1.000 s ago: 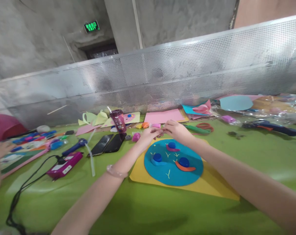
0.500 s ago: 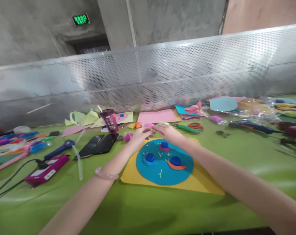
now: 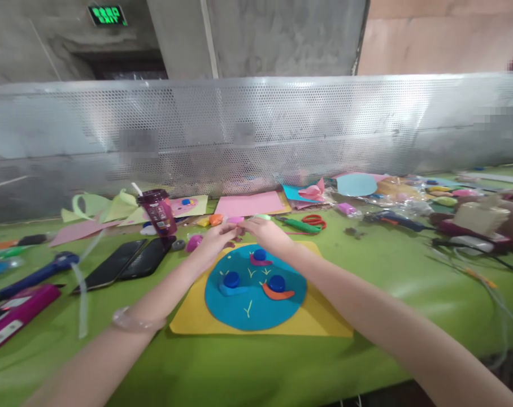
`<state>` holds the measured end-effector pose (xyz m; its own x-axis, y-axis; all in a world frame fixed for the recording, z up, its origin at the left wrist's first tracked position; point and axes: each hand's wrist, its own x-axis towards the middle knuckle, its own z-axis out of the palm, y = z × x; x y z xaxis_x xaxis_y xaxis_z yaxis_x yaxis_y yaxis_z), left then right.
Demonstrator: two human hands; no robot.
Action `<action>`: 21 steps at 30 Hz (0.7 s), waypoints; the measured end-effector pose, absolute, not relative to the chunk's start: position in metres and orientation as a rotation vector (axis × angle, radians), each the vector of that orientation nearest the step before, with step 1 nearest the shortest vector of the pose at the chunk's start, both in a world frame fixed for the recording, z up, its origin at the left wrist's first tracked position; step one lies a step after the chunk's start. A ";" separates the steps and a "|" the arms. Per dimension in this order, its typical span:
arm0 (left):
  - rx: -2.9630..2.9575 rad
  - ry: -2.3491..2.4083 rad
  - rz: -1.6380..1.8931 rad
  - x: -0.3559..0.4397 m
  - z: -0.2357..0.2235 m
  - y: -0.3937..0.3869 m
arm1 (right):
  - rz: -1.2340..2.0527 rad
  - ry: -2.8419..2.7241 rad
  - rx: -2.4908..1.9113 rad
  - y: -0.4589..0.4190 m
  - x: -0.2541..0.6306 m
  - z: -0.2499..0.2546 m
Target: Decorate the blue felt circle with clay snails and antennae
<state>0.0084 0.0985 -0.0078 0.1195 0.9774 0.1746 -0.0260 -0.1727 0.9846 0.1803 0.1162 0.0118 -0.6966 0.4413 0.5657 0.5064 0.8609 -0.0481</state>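
My left hand (image 3: 219,236) and my right hand (image 3: 268,233) meet fingertip to fingertip above the far edge of a yellow sheet (image 3: 324,316). Both are pinched closed; whatever lies between the fingers is too small to make out. Below them, a blue paper disc (image 3: 256,314) lies on the sheet. It carries an orange snail (image 3: 279,293), a light-blue snail (image 3: 233,290) and a magenta snail (image 3: 260,261), each with a dark blue cap as its shell. Thin yellow marks dot the disc. Orange and pink clay lumps (image 3: 215,219) sit just beyond my left hand.
Left of the sheet are two dark phones (image 3: 148,259), a purple cup with a straw (image 3: 158,213), a blue glue gun (image 3: 36,277) and a magenta power strip (image 3: 21,319). Green scissors (image 3: 301,225) and red-handled scissors (image 3: 313,221) lie behind my right hand. Another glue gun (image 3: 398,220) rests farther right.
My view has turned to the right, so the table things appear farther left. A beige block and a blurred brownish shape now show at the right edge. My hands stay pinched together.
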 end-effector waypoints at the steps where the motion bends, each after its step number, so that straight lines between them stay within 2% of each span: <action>1: 1.379 1.015 1.252 0.008 -0.008 0.098 | -0.140 -2.423 -0.707 0.116 0.180 0.012; 21: 1.395 1.047 1.184 0.007 -0.006 0.099 | -0.205 -2.478 -0.741 0.120 0.178 0.010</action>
<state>0.0069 0.0986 -0.0058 0.1499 0.9794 0.1352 0.0147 -0.1390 0.9902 0.1778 0.1201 0.0103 -0.7031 0.4644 0.5385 0.5467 0.8373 -0.0084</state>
